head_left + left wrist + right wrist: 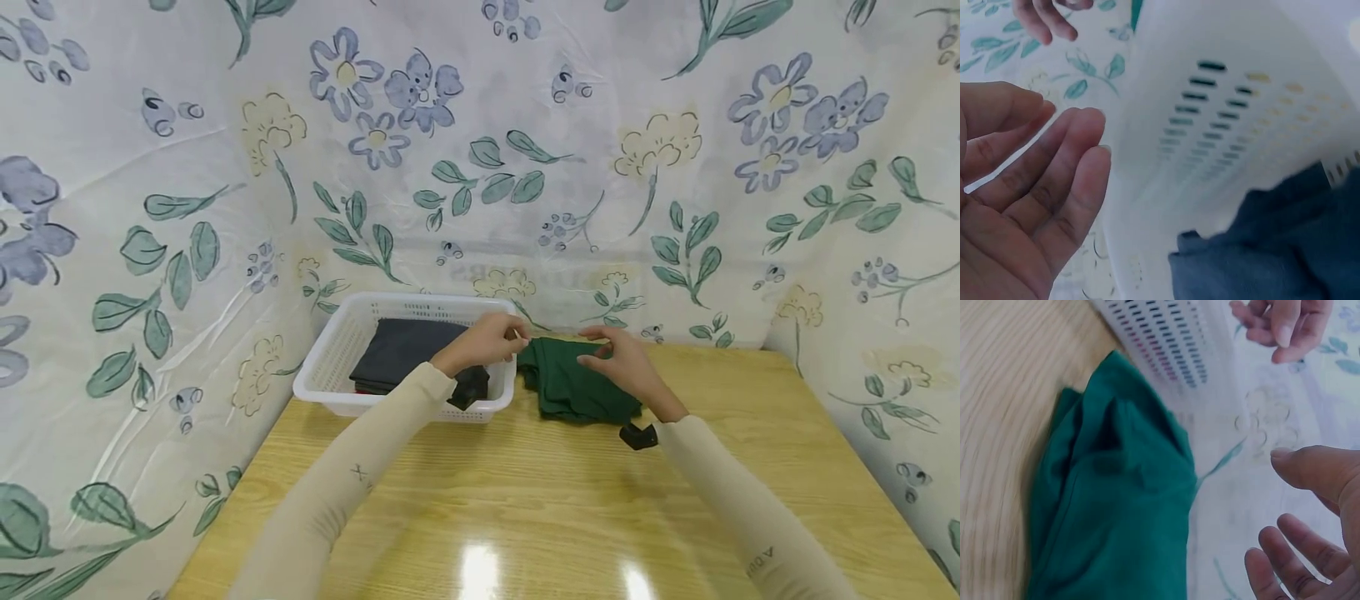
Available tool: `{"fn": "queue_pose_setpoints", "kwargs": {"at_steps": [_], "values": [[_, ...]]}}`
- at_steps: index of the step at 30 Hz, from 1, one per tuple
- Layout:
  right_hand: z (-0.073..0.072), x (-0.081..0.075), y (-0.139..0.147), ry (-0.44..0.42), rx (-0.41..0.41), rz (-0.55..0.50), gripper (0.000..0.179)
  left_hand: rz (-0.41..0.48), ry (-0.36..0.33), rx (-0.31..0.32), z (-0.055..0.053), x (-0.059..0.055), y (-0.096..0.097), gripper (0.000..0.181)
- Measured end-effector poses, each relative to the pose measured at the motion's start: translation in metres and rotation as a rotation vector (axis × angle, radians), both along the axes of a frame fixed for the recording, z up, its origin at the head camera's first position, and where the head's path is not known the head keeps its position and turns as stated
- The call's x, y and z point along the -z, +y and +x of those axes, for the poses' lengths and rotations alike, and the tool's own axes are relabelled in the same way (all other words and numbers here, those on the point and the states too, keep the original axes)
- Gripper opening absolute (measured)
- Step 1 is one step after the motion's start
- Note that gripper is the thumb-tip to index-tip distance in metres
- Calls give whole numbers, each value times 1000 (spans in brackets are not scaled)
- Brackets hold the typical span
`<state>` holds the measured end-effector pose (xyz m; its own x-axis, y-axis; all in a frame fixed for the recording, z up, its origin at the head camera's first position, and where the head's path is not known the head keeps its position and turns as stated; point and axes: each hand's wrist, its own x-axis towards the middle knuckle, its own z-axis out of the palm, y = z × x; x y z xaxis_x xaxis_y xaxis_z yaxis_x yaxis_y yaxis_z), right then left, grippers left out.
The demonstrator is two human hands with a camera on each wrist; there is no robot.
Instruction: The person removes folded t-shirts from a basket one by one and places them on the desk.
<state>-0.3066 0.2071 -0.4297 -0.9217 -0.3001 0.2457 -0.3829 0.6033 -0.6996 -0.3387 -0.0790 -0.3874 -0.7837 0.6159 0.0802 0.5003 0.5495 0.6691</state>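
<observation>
Shiny wood table (555,492) nearest us, with two cream sleeves (360,471) reaching over it. Past them sits the green cloth (581,387), right beside the basket; we can't tell if they touch. It's folded into a loose bundle, kinda rumpled at the end by the basket. Our right hand (626,360) hovers above it, thumb and fingers spread, nothing in them. Our left hand (487,340) is up by the basket's right rim, fingers loosely bent and also empty.

White basket (322,395) next: dark stack (405,350) lying flat inside, with a bit of red (367,390) peeking out underneath. Progress-wise, we'd call the dark stuff folded and put away; green looks mostly folded but it's out on the table, so we reckon that's what's left. Behind it all hangs a flowery sheet (480,100).
</observation>
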Motion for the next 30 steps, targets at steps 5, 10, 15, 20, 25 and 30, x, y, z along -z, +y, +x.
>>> {"fn": "queue_pose_setpoints", "kwargs": {"at_steps": [5,10,15,20,25,30], "values": [[0,-7,-16,-6,-25,-22,48,9,7,-51,-1,0,-16,21],[-2,-12,-33,1,-46,-35,48,20,-4,-98,-3,0,-36,23],[-4,-10,-51,-34,-70,-59,49,-6,9,-151,-6,3,-57,22],[-5,-9,-69,-58,-101,-69,51,-21,14,-219,-7,4,-77,24],[-5,-12,-88,-57,-124,-75,50,-22,-12,-257,-10,3,-99,27],[-4,-16,-107,-36,-164,-78,48,-10,-15,-303,-15,4,-119,26]]}}
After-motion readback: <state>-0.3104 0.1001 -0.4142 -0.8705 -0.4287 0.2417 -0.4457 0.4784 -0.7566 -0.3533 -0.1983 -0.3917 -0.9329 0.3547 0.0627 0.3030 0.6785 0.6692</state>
